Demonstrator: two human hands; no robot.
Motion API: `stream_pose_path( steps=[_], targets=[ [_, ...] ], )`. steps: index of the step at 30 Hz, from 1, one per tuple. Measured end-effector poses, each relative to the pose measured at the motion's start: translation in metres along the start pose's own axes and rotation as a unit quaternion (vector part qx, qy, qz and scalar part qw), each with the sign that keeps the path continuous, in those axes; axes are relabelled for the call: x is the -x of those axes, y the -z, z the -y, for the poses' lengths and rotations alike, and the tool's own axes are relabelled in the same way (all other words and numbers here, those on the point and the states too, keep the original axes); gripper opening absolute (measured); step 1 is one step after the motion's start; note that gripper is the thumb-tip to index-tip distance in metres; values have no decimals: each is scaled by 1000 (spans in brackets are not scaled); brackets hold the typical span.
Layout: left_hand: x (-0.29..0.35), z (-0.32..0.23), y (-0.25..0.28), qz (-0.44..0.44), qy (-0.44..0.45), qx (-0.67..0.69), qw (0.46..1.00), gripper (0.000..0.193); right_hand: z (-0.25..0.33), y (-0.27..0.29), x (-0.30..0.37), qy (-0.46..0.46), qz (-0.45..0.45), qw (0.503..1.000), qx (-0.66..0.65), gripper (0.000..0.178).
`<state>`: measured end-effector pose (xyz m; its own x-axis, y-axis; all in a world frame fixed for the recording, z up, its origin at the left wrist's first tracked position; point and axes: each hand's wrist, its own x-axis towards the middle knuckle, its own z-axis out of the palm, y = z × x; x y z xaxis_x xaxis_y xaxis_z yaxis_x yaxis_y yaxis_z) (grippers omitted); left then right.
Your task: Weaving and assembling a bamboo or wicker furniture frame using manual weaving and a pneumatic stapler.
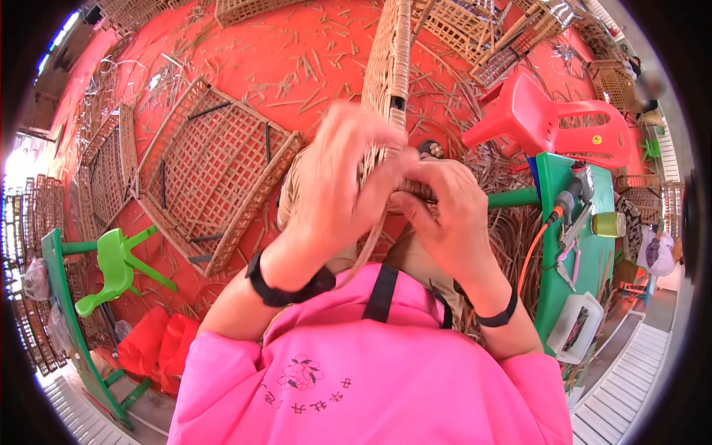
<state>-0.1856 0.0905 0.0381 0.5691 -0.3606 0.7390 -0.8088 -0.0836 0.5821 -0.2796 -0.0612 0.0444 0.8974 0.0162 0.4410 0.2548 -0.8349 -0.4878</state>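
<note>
A long woven wicker piece point(387, 63) stands between my knees and runs away from me. My left hand point(337, 182) is over its near end, smeared by motion, with the fingertips reaching toward my right hand. My right hand point(449, 211) is closed at the near woven edge, thumb and fingers bent around it. A flat rattan strand point(368, 248) hangs below the hands and curves down to my lap. The hands hide where the strand meets the weave.
Wicker lattice trays point(215, 163) lie on the red floor point(252, 59), strewn with cane scraps. A red plastic chair point(530, 111) lies at the right, beside a green bench point(549, 252) with a corded tool point(567, 200) and white basket point(575, 326). A green stool point(115, 267) is at left.
</note>
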Motion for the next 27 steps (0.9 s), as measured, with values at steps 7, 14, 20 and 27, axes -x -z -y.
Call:
stream_pose_path(
  steps=[7,14,20,27],
  targets=[
    [68,-4,2,105,46,14,993,19,7,5,-8,-128,31,980,-149,39],
    [81,4,-9,76,-13,-74,994,19,-7,21,-29,-296,184,876,-332,36],
    [84,4,-14,59,-12,-84,995,23,-12,25,-37,-321,211,840,-384,51],
    [90,11,-19,45,-26,-90,995,26,-17,20,-39,-295,255,858,-333,77]
  ],
)
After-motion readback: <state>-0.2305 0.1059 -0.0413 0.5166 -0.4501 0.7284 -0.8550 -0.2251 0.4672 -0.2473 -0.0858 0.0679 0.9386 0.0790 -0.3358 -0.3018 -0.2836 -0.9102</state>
